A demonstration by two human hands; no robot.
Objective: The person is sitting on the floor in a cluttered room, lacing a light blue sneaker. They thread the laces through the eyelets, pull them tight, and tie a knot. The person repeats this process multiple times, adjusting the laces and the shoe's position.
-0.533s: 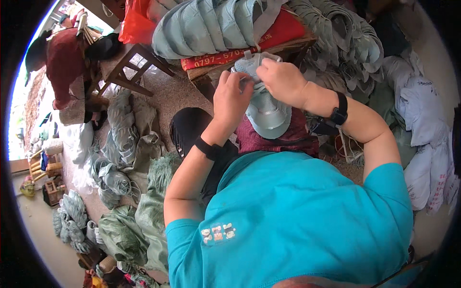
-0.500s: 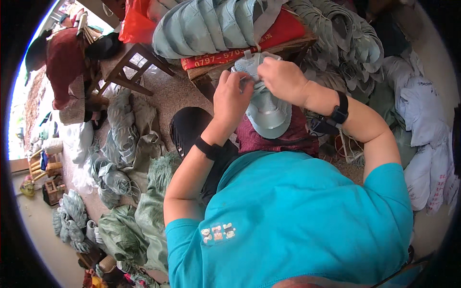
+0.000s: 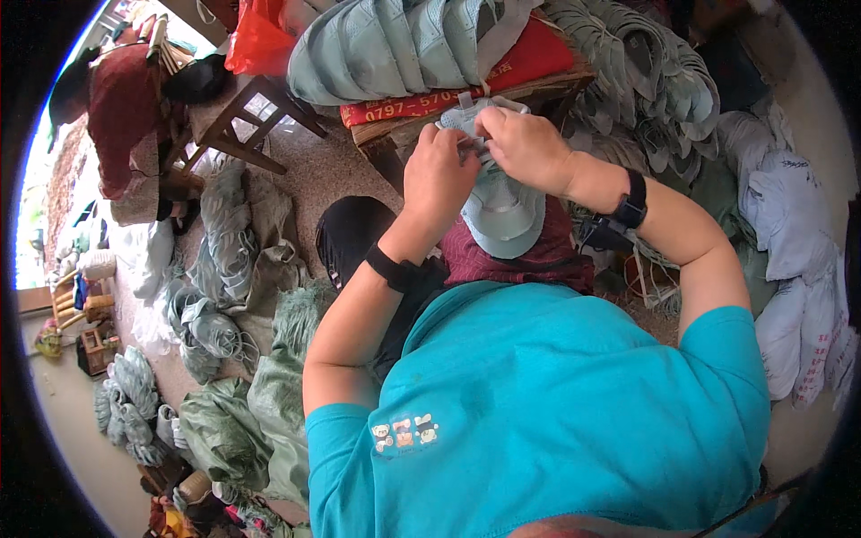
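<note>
A pale grey-green shoe upper (image 3: 504, 220) lies over my lap, its rounded toe toward me and its tongue end near the table. Above its lacing area my left hand (image 3: 438, 172) is closed in a pinch, thumb against fingertips. Facing it from the right, my right hand (image 3: 531, 151) is pinched too, its fingertips almost meeting the left ones. Whatever thin thing sits between the fingers is too small to name. Dark bands circle both wrists.
Nested shoe uppers (image 3: 386, 52) rest on a red cloth (image 3: 538, 58) over a small wooden table (image 3: 381, 143). More hang at the right beside white sacks (image 3: 789, 215). A wooden stool (image 3: 242, 134), bundled uppers (image 3: 224, 242) and green sacks (image 3: 224, 421) occupy the left.
My right hand has shifted slightly left and down, bringing its fingertips closer to the left hand's. The shoe upper stays in nearly the same place.
</note>
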